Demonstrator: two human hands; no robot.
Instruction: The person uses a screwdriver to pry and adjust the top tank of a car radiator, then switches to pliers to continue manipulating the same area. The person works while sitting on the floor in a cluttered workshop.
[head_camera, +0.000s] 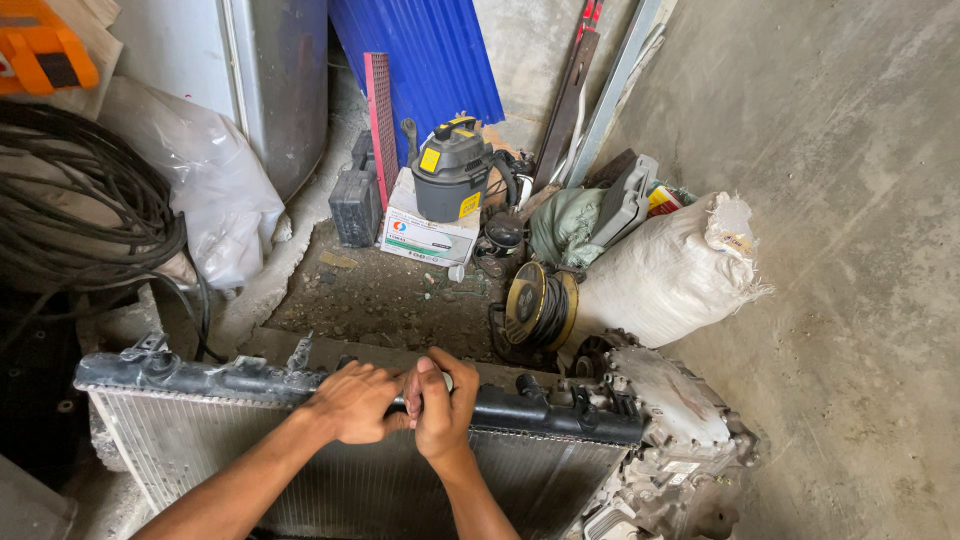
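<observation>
white carton w/ red-blue label, mid floor under grey-yellow shop vac | white sack to its R | L hand + R hand both curled tight on black top tank of radiator, lower centre, upright | cable coil far L, engine part touching radiator R end

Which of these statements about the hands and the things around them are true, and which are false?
1. Both hands rest on the top of the radiator. True: left hand, right hand.
2. A white sack lies to the right of the cable reel. True.
3. The vacuum stands on the radiator. False: it stands on a white box farther back.
4. The corrugated sheet is red. False: it is blue.
</observation>
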